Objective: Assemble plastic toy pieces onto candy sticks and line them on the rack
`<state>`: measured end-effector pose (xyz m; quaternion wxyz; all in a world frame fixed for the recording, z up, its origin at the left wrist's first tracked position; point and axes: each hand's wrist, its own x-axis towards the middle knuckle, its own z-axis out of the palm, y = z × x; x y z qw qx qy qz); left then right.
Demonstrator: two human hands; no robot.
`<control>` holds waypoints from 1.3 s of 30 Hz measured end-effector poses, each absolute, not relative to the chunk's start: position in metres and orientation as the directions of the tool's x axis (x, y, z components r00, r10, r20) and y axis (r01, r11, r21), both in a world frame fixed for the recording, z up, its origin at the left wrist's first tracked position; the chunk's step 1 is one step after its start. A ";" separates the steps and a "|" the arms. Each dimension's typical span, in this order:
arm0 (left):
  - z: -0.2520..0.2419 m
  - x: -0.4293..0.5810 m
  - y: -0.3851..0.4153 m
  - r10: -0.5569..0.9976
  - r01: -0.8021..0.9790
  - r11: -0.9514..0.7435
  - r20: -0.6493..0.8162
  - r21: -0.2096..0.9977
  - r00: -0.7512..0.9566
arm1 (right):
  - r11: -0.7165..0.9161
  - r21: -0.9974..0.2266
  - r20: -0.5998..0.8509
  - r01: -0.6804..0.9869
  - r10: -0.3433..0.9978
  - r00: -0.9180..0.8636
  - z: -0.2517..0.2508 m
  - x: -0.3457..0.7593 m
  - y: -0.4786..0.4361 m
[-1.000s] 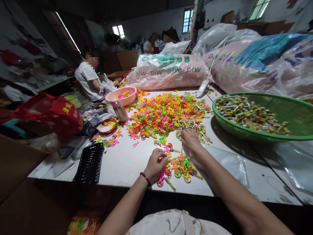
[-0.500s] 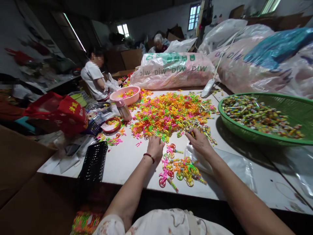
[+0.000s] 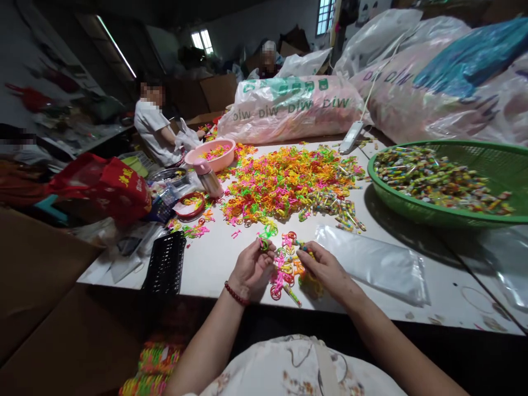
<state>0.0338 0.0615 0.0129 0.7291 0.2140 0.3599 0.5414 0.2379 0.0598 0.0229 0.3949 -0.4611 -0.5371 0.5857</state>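
Note:
My left hand (image 3: 252,268), with a dark red bead bracelet on the wrist, is closed in a pinch on a small green plastic toy (image 3: 268,232) with ring-shaped parts. The fingertips of my right hand (image 3: 328,269) grip a short patterned tube (image 3: 302,245), partly hidden by the fingers. Between and below the hands lies a small group of pink, red, yellow and orange toys (image 3: 282,275) with patterned tubes among them. Beyond the hands spreads a large heap of bright plastic toys (image 3: 280,179), with loose patterned tubes (image 3: 342,212) along its right front side.
Flat clear plastic bags (image 3: 375,264) lie right of my right hand. A green basket (image 3: 437,223) of patterned tubes stands at the right. On the left are a black basket (image 3: 164,264), a bottle (image 3: 208,179) and a pink basin (image 3: 225,164). A co-worker (image 3: 152,124) sits beyond.
Both hands have drawn back from the heap toward me. The left now raises a green plastic toy, and the right has brought a patterned tube over the small group.

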 end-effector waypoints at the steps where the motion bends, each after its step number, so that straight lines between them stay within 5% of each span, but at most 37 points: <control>1: 0.016 0.036 0.054 0.937 -0.664 0.341 -0.295 0.665 0.185 | -0.142 -0.990 -0.132 -0.019 0.955 -0.266 0.022 0.232 0.060; 5: 0.023 0.044 0.032 0.920 -0.666 0.390 -0.291 0.636 0.261 | -0.348 -0.889 -0.229 -0.296 0.901 -0.369 0.025 0.213 0.060; 8: 0.023 0.048 0.027 0.897 -0.628 0.441 -0.302 0.641 0.322 | -0.390 -0.852 -0.244 -0.350 0.886 -0.394 0.029 0.209 0.061; 10: 0.023 0.049 0.026 0.875 -0.615 0.482 -0.373 0.624 0.308 | -0.260 -0.932 -0.179 -0.251 0.936 -0.302 0.030 0.209 0.059; 13: 0.026 0.053 0.024 0.849 -0.630 0.487 -0.498 0.604 0.179 | 0.134 -0.983 0.112 0.124 0.980 -0.167 0.028 0.212 0.052; 16: 0.030 0.062 0.020 0.849 -0.655 0.454 -0.517 0.603 0.112 | 0.456 -0.774 0.348 0.439 0.886 -0.307 0.020 0.211 0.041; 20: 0.027 0.070 0.018 0.882 -0.632 0.399 -0.466 0.664 0.068 | 0.589 -0.575 0.329 0.568 0.802 -0.499 0.008 0.206 0.026; 23: 0.022 0.069 0.019 0.904 -0.614 0.300 -0.424 0.730 -0.062 | 0.545 -0.683 0.294 0.487 0.815 -0.500 0.009 0.204 0.020; 26: 0.020 0.066 0.020 0.926 -0.569 0.239 -0.360 0.787 -0.109 | 0.334 -0.868 0.179 0.368 0.901 -0.395 0.019 0.205 0.019; 30: 0.020 0.067 0.020 0.953 -0.442 0.168 -0.260 0.881 -0.157 | 0.072 -0.941 -0.036 0.331 0.951 -0.307 0.030 0.211 0.023; 39: 0.015 0.072 0.015 0.973 -0.222 0.126 -0.164 0.967 -0.165 | 0.083 -0.973 0.004 0.217 0.940 -0.342 0.015 0.214 0.025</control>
